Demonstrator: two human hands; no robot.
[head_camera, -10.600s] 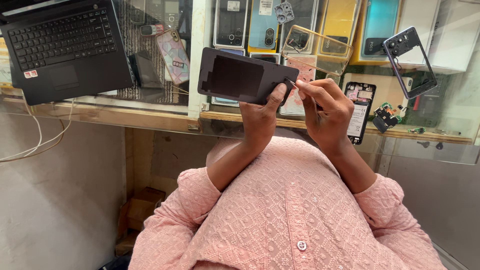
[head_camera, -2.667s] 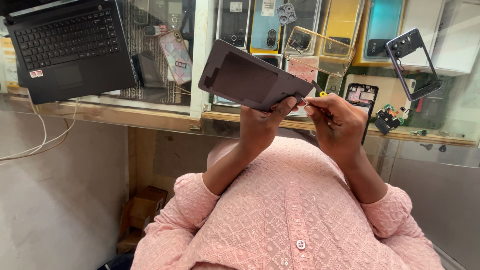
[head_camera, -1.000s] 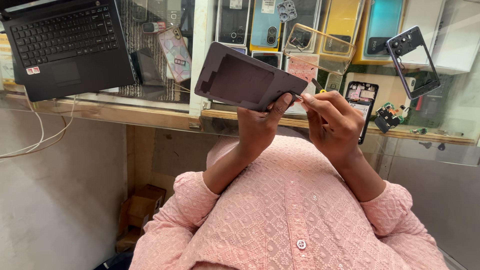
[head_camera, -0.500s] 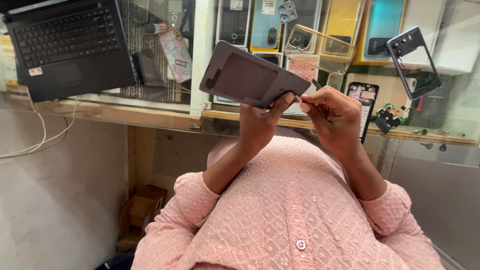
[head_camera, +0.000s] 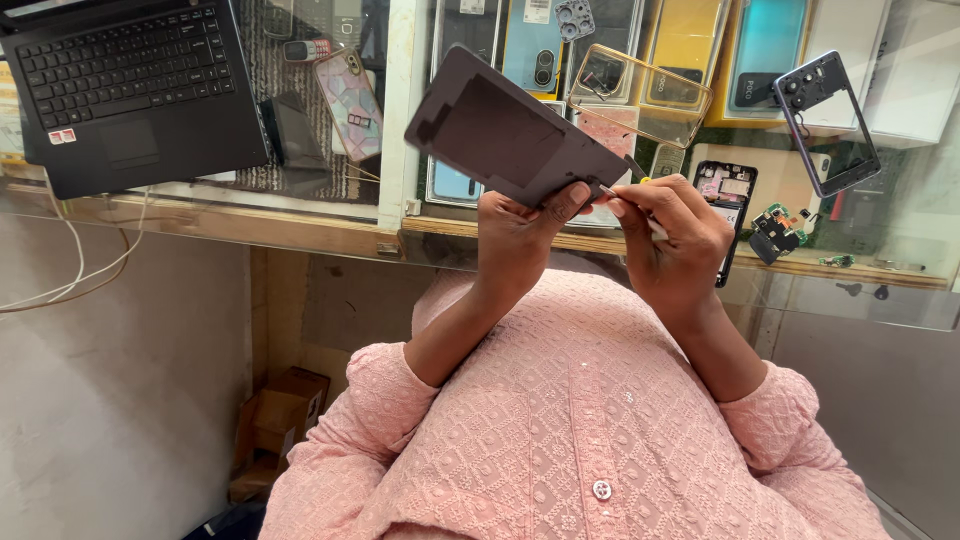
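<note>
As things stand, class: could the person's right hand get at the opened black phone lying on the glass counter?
Probably yes: the opened black phone lies just beyond the right hand, nothing between them. But that hand holds a thin tool against the dark flat panel.

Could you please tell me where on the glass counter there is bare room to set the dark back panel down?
Barest: the glass strip between the black laptop and the opened phone. Crowded right, around the grey phone frame.
</note>
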